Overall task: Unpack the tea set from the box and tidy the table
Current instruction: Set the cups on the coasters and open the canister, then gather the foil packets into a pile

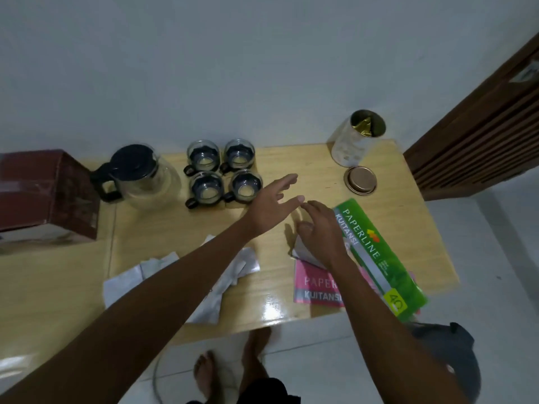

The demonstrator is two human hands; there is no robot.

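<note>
Tea set: dark red box [46, 193] at the desk's [291, 164] far left edge; just right of it a glass teapot [140, 176] with black lid, then four glass cups [223, 173] in a square along the far edge. Crumpled white wrapping paper [125, 278] near the front edge, under the left forearm; left hand [271, 205] spread flat above mid-desk; right hand [320, 228] loosely curled, resting on a white slip, its grip not discernible. Pink receipt book [315, 287] and green receipt book [379, 258] toward the front right corner; open tin [355, 138] and its lid [360, 180] at the far right corner.
</note>
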